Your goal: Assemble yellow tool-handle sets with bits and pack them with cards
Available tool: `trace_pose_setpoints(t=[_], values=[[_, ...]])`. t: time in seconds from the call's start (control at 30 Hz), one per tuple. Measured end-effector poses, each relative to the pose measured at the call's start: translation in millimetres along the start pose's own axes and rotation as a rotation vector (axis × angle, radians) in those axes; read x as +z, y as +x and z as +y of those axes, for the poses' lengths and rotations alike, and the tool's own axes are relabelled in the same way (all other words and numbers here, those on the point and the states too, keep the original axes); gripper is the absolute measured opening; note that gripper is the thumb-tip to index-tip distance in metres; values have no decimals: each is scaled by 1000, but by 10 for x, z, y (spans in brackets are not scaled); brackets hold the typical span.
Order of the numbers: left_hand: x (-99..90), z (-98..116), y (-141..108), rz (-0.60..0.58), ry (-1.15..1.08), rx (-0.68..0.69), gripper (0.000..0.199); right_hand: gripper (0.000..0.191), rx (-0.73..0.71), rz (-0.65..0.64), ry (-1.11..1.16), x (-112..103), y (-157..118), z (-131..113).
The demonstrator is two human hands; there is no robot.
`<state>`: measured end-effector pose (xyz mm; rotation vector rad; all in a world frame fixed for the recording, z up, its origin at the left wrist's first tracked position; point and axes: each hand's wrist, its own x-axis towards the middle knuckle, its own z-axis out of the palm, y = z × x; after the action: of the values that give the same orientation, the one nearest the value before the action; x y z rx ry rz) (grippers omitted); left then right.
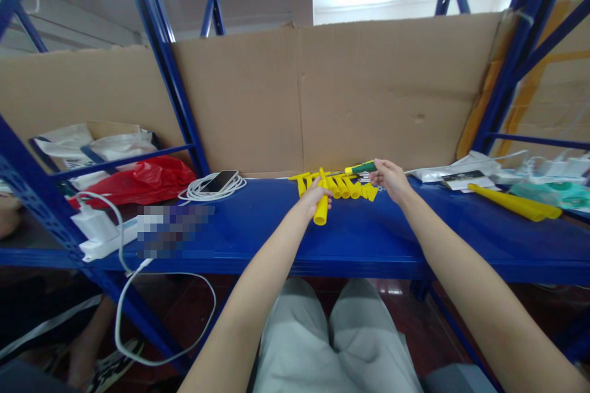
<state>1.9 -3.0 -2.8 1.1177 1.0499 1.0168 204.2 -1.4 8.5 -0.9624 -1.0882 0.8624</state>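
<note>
My left hand [316, 198] is closed around a yellow plastic tube [321, 216], whose open round end faces me. The tube's far end has a narrow upright part and thin side arms. In my right hand [389, 178] is a screwdriver [362, 167] with a green and yellow handle, its shaft aimed left at the far end of the tube. Where exactly its tip sits is too small to tell. Behind and right of my left hand, several short yellow tubes [343, 187] lie in a row on the blue shelf [267, 227].
A phone [221, 181] rests on a coiled white cable [188, 193] at left, near a red plastic bag [147, 181] and a white power strip [113, 239]. Long yellow pieces [511, 201] lie at right. Cardboard [369, 86] backs the shelf. Another person's leg [90, 331] shows lower left.
</note>
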Motion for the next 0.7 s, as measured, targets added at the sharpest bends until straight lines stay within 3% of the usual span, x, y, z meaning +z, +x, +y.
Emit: trace_pose_setpoints(t=[0.33, 0.53, 0.7], values=[[-14, -6, 17, 8, 4, 4, 85, 14, -21, -165, 108, -15, -10, -16], [-12, -6, 17, 3, 6, 1, 85, 32, -24, -96, 39, -11, 18, 25], [-6, -8, 6, -5, 2, 1, 86, 34, 10, -10, 46, -9, 15, 17]])
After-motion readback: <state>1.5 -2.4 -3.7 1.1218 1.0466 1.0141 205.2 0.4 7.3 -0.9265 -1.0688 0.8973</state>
